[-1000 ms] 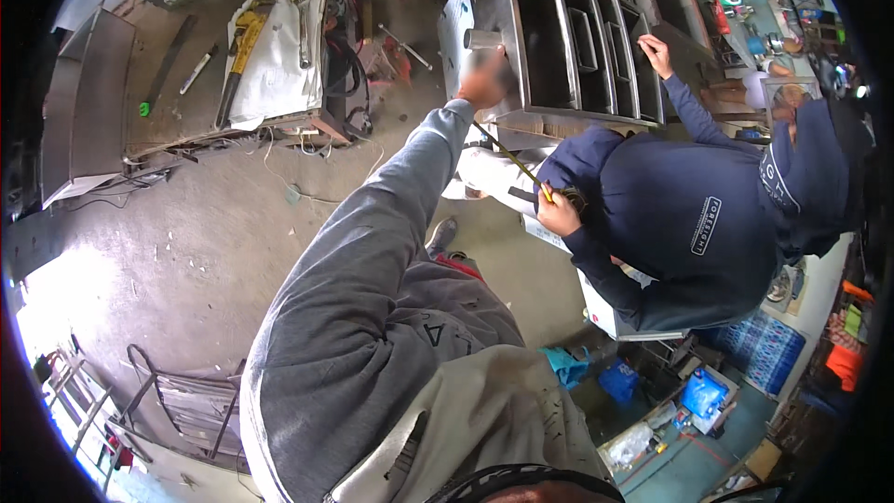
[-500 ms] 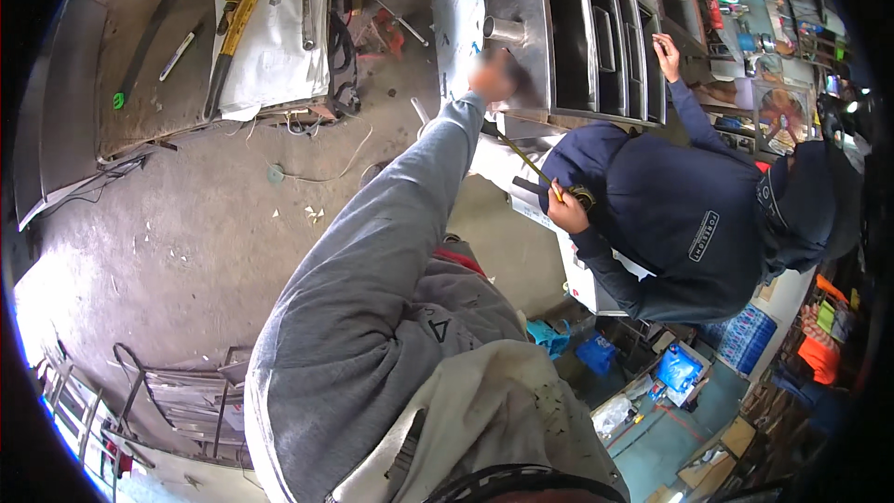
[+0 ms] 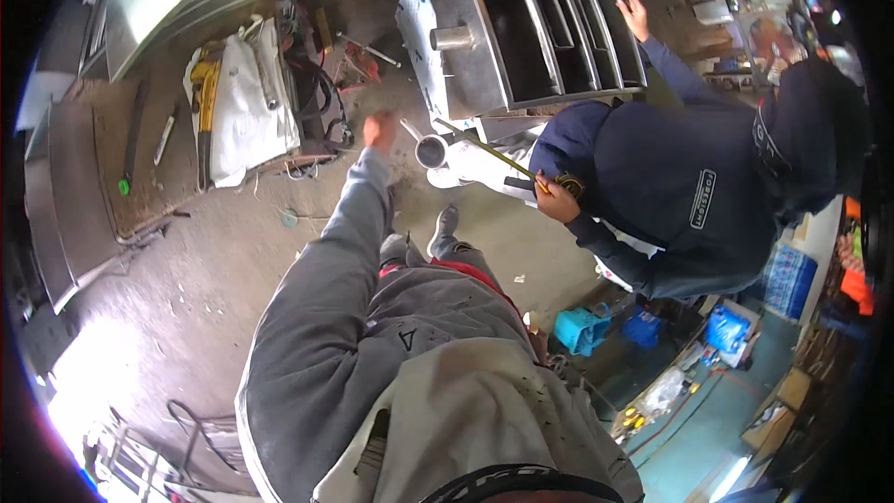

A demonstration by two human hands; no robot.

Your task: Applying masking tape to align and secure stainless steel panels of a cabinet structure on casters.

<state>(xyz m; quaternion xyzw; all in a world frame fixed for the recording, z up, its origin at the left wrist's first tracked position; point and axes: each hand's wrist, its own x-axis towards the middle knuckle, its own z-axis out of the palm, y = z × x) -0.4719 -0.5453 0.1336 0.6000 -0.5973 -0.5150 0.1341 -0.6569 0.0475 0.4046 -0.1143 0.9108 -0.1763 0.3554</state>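
Note:
My left hand [image 3: 379, 132] hangs over the floor at the end of my grey sleeve, blurred, its fingers not readable. To its right are a round metal cup-like piece [image 3: 431, 151] and a steel cabinet [image 3: 508, 35] with open compartments and a short pipe stub [image 3: 452, 38] on its side. My right hand is out of view. A co-worker's hand [image 3: 557, 199] holds a tape measure [image 3: 570, 188], its yellow blade [image 3: 498, 156] stretching toward the cabinet's near corner. The co-worker's other hand [image 3: 633, 14] is raised beside the cabinet's far right edge.
On the left, a bench [image 3: 107, 144] bears a yellow-handled tool [image 3: 206, 93], a white sheet [image 3: 244, 135] and a marker pen [image 3: 164, 140]. A metal rod [image 3: 369, 49] lies on the floor. The co-worker in dark clothing [image 3: 666, 177] stands close on the right, near a turquoise bag [image 3: 582, 328].
My left hand has come away from the cabinet's side and moved left and down over the floor. The view has shifted. The co-worker still holds the tape measure.

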